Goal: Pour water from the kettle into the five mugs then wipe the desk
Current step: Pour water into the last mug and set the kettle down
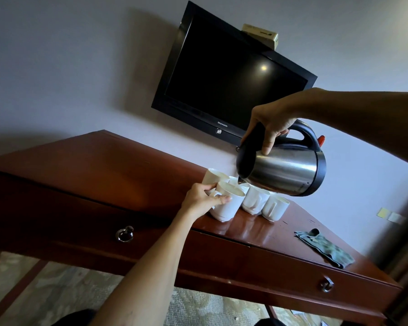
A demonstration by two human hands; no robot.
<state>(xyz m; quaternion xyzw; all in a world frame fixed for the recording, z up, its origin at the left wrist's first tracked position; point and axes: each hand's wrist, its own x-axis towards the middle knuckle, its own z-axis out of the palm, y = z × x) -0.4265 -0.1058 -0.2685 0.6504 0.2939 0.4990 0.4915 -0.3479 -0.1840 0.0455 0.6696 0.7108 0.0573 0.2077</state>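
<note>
Several white mugs stand clustered on the reddish wooden desk [104,165]. My left hand [203,196] grips the handle of the front mug [229,203], which rests on the desk. My right hand [271,121] holds the black handle of a steel kettle [285,170], tilted with its spout just above the front mug's rim. Other mugs sit behind at the left [213,176] and to the right [253,200], [275,207]; one more is mostly hidden under the spout.
A grey-green cloth [325,249] lies on the desk's right end. A black television [229,76] hangs on the wall above. The desk front has two drawers with metal ring pulls [124,234], [326,285]. Patterned carpet lies below.
</note>
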